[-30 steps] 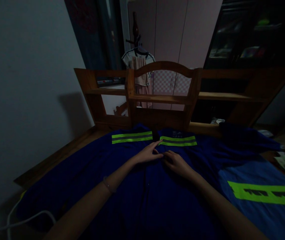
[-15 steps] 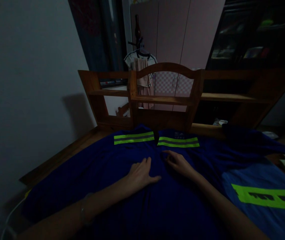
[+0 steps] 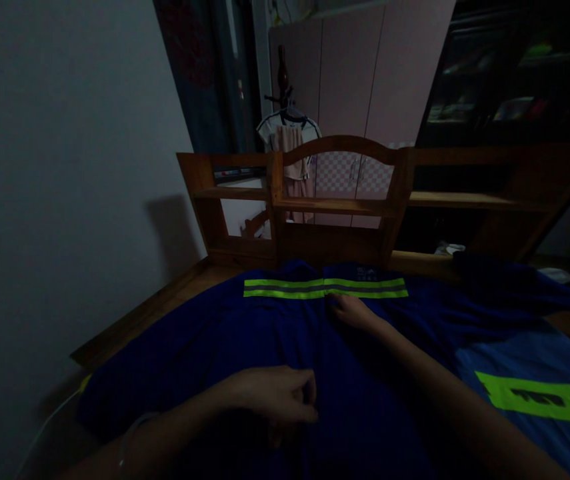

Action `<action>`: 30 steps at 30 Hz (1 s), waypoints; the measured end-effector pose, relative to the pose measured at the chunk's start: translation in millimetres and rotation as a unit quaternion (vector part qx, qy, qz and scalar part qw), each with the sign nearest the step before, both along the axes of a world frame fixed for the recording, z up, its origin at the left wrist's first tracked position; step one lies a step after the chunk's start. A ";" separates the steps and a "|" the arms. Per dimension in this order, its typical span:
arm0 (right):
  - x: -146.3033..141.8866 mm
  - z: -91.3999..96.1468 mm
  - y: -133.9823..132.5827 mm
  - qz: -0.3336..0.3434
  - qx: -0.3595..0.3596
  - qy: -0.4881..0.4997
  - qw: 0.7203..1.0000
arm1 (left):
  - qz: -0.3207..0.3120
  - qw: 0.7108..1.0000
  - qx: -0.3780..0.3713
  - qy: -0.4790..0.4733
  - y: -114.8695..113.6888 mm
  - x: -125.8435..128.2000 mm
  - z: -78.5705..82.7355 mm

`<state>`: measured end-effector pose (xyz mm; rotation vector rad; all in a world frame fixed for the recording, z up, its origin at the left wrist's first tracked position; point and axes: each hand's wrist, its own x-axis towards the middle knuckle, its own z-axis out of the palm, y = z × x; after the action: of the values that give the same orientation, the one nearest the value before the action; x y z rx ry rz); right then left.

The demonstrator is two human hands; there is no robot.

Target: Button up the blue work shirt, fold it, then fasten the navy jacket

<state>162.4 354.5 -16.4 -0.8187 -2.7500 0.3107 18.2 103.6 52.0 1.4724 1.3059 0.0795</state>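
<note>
A dark blue work jacket (image 3: 205,347) with a yellow-green reflective band (image 3: 325,288) lies spread on a wooden bed. My left hand (image 3: 277,397) rests low on the jacket's front, fingers curled and pinching the fabric near the middle opening. My right hand (image 3: 352,310) reaches further up, just below the reflective band, fingers bent onto the cloth at the front edge. Dim light hides what the right fingertips hold.
A wooden headboard with shelves (image 3: 335,200) stands behind the jacket. A second, lighter blue garment with a reflective band (image 3: 539,397) lies at the right. A white cable (image 3: 45,427) runs at the lower left by the wall. Clothes hang on a rack (image 3: 289,137) beyond.
My left hand has slid down the jacket toward me and closed on the fabric. My right hand has moved up to the reflective band, whose two halves now meet.
</note>
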 end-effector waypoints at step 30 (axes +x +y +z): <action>-10.7 -9.7 -0.3 -0.040 -0.128 0.384 0.914 | 0.399 0.817 0.409 -0.078 222.9 -50.5 -99.8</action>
<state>151.7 354.3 -26.0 -0.6689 -1.9548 0.7957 -32.3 326.5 -47.8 1.4121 1.7709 1.4404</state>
